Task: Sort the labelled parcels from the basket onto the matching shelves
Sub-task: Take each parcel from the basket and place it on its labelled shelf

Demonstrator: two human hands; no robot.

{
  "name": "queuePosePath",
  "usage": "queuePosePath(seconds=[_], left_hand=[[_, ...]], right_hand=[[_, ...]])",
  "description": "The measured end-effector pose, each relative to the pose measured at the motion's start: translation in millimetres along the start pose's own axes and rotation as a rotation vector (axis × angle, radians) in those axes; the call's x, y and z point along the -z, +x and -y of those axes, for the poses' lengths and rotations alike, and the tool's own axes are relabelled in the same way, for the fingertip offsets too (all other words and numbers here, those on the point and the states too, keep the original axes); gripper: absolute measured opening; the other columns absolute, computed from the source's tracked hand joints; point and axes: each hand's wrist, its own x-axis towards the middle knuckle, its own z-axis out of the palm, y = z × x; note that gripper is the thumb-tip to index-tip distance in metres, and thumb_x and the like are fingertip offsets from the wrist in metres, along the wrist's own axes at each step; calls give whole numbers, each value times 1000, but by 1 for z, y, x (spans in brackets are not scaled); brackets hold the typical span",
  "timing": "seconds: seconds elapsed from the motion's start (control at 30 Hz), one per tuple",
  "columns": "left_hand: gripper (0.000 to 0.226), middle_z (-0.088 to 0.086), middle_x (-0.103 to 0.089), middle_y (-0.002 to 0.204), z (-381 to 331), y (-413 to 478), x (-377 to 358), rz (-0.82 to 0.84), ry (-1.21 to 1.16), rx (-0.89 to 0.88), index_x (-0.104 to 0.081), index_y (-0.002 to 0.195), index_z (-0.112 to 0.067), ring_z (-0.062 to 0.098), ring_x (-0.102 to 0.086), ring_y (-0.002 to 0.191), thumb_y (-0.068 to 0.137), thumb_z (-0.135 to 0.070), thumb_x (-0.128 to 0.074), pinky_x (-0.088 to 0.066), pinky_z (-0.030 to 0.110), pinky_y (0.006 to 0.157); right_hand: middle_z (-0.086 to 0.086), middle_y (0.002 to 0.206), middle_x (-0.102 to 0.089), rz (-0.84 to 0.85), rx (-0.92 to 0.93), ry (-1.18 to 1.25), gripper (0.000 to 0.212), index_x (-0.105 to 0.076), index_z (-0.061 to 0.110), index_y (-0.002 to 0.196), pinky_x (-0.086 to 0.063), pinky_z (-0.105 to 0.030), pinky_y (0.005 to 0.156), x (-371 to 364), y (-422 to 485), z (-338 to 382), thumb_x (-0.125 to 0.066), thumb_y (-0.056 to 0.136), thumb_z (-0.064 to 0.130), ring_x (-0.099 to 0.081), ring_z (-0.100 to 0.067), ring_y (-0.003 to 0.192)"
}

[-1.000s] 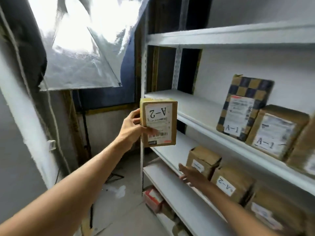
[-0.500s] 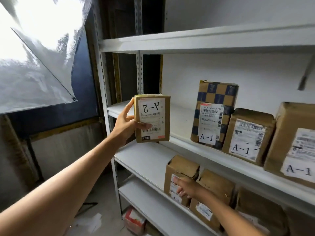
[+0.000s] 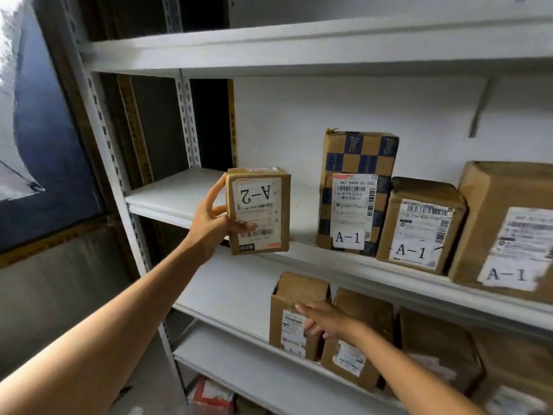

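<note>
The A-2 parcel (image 3: pixel 258 211) is a small brown cardboard box, held upside down so that its label reads inverted. It hangs in front of the lip of the A-1 shelf (image 3: pixel 167 193), left of the checkered parcel (image 3: pixel 359 157); I cannot tell whether it touches the lip. The left hand (image 3: pixel 209 218) grips it alone, thumb across the lower label and fingers along the left side and back, so it is probably light. The board looks stiff and square-edged, and the taped faces may be slick. A hold across the narrow sides, as here, should suit it best.

The right hand (image 3: pixel 327 320) is spread, fingers straight and holding nothing, at the front of the leftmost brown parcel (image 3: pixel 294 298) on the lower shelf (image 3: pixel 230 292). That parcel's label seems to read A-2, so this shelf is likely the target.

The shelving is white metal with slotted uprights (image 3: pixel 119 181), against a white wall (image 3: pixel 299 109).
</note>
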Motion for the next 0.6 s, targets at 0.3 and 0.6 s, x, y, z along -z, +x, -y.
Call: queuePosePath(seconds=[0.3,0.6], left_hand=[[97,12,-67,110,61,-33,53,91,5,81,-34,144,-24,23,-67,101,64,18,-72,-60,37,71],[96,12,-66,103,161,-57,79,65,-1,399,-39,139,-23,21,-66,90,60,22,-71,-57,27,56]], right_hand=[[-16,124,-59,-26,-95,47,55,-45,12,137,-47,-39,95,-68,17,8,-40,98,51,-59,-31,112],[-8,125,-59,-115,-57,-138,56,-55,7,131,-45,-31,94,-98,41,-4,-60,90,44,-57,-20,112]])
